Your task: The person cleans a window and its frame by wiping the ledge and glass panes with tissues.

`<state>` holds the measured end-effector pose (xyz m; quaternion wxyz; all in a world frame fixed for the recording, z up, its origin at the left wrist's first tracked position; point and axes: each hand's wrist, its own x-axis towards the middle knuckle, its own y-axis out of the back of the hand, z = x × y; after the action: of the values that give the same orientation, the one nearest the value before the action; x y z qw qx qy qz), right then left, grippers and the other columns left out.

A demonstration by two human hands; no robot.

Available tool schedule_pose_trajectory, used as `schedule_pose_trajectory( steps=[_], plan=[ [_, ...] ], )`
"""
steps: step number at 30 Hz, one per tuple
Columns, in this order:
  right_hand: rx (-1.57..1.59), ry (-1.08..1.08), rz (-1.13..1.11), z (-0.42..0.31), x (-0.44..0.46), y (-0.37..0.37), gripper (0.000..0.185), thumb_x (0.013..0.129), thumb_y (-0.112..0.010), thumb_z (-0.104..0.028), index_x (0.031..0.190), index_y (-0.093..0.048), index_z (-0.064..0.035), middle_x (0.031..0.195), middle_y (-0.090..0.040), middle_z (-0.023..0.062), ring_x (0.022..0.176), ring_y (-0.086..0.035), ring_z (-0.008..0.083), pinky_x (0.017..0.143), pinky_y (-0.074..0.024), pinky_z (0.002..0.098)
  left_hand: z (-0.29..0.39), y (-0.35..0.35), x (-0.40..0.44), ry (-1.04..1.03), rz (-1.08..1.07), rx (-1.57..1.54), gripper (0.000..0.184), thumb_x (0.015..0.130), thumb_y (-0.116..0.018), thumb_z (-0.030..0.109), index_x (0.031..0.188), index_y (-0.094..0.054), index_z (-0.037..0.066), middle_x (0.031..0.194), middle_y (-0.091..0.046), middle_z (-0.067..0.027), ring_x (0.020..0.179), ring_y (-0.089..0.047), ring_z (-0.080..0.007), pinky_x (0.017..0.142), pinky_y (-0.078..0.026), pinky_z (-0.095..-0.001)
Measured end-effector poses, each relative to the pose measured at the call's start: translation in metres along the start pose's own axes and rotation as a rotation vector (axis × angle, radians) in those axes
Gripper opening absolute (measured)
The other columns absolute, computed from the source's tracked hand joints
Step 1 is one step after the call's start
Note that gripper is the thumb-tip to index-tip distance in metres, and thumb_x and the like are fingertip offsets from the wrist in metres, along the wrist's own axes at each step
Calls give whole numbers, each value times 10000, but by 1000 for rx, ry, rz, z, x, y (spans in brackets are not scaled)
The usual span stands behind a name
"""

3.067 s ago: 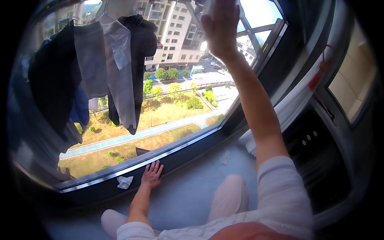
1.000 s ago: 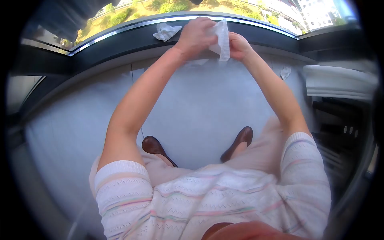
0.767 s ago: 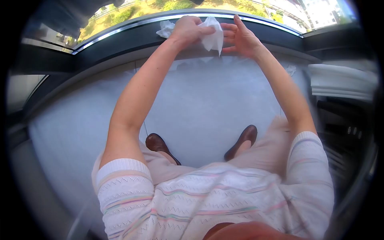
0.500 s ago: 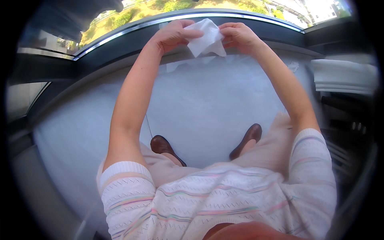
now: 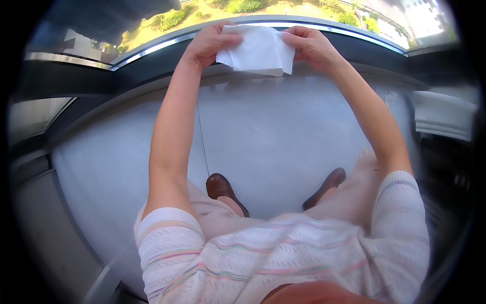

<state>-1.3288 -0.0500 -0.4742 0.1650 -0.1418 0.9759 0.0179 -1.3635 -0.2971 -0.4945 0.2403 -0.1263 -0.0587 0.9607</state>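
Stretched between my two hands is a white paper towel [image 5: 258, 50], textured and partly folded, with its lower edge hanging down. My left hand [image 5: 212, 44] pinches its left side, thumb on top. On the right side, my right hand [image 5: 311, 46] grips the upper corner between thumb and fingers. Both arms reach forward, and the towel is held up in front of the window frame [image 5: 344, 43]. Fingers behind the towel are partly hidden.
Beyond the window glass are greenery and buildings. A crumpled white piece [image 5: 390, 98] lies on the grey floor [image 5: 253, 131] near the right wall. A white stack-like object [image 5: 443, 114] stands at the right. Brown shoes [image 5: 223, 187] are below me.
My hands have moved slightly apart and the paper towel is spread wider and flatter between them. The whole view has shifted a little.
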Motion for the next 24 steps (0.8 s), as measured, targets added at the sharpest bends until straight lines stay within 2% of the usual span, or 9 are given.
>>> schedule_pose_trajectory(
  steps=[5, 7, 10, 14, 17, 18, 20, 22, 24],
  plan=[
    [-81, 178, 63, -35, 14, -45, 211, 816, -601, -180, 935, -580, -7, 798, -590, 29, 729, -554, 95, 637, -464, 250, 32, 22, -15, 16, 456, 345, 300, 796, -608, 299, 943, -570, 40, 815, -586, -34, 713, -570, -109, 561, -459, -245],
    [-131, 241, 72, -44, 27, -70, 206, 820, -591, -166, 931, -578, 7, 762, -590, 30, 690, -534, 72, 599, -431, 213, 44, 26, -25, 64, 349, 175, 458, 811, -565, 446, 987, -559, 24, 850, -588, -59, 756, -583, -139, 595, -477, -271],
    [-24, 410, -98, -44, 47, -103, 228, 832, -567, -120, 1008, -559, 25, 821, -596, 35, 727, -532, 70, 648, -435, 212, 30, 18, -32, -36, 63, -292, 378, 912, -429, 336, 1105, -509, 21, 989, -573, -45, 890, -547, -131, 796, -434, -275],
    [27, 522, -61, -51, 36, -107, 266, 844, -550, -98, 1086, -536, 10, 903, -612, 51, 840, -562, 111, 742, -446, 220, 46, 21, -44, -78, 293, -653, 343, 921, -397, 224, 1114, -477, -48, 1024, -563, -108, 912, -560, -199, 795, -450, -324],
    [-610, 613, 463, -7, 42, -44, 190, 841, -546, -97, 1018, -589, -44, 915, -631, 79, 824, -597, 149, 700, -463, 249, 75, 58, -55, -259, 643, -583, 292, 904, -424, 203, 1012, -513, -54, 971, -570, -111, 875, -555, -205, 771, -439, -311],
    [-804, 642, 601, 11, 42, -19, 197, 856, -520, -132, 1022, -584, -47, 948, -626, 71, 890, -588, 196, 765, -445, 283, 95, 68, -68, -340, 756, -520, 283, 900, -430, 199, 993, -524, -51, 950, -569, -101, 837, -553, -195, 747, -437, -300],
    [-1110, 313, 687, 62, 39, 20, 287, 869, -485, -185, 1127, -520, -66, 1128, -557, 72, 1084, -494, 215, 907, -356, 363, 135, 89, -88, -526, 947, -399, 284, 894, -446, 218, 955, -549, -40, 873, -564, -78, 750, -537, -176, 698, -430, -285],
    [-1353, 428, 714, 103, 33, 17, 440, 874, -437, -224, 1281, -364, -73, 1348, -356, 73, 1276, -277, 199, 1020, -175, 422, 182, 97, -118, -689, 1159, -156, 280, 890, -441, 216, 914, -560, -36, 823, -563, -76, 724, -533, -168, 670, -432, -284],
    [-1396, 432, 721, 111, 35, 8, 518, 864, -429, -222, 1332, -263, -74, 1411, -225, 61, 1315, -173, 202, 1037, -101, 440, 225, 118, -147, -942, 1315, 21, 290, 889, -427, 222, 901, -547, -42, 800, -566, -83, 721, -540, -172, 664, -439, -299]
  ],
)
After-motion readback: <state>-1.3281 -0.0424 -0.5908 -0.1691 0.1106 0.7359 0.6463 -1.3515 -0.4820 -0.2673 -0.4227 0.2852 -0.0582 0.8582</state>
